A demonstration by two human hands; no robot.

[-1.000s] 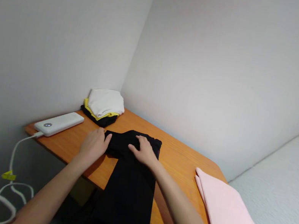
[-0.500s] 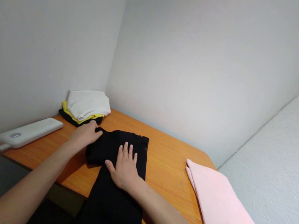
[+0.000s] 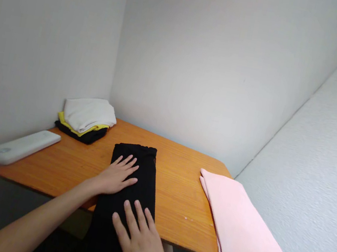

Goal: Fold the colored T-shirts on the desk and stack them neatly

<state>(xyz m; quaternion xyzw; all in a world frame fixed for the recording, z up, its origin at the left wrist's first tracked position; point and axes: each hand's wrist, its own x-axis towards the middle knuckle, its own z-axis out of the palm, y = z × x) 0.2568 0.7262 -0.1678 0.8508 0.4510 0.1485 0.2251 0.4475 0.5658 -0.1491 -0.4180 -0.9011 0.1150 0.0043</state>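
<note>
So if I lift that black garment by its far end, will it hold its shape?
Probably not. The black garment drapes limply over the table edge, so it looks floppy. It lies thin and flat under the left hand and right hand, suggesting it is light and would likely unfold.

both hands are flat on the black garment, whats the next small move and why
Probably fold the hanging lower part up onto the table. The black garment lies as a narrow strip with its near end over the table edge, and the left hand and right hand already press it flat.
</note>
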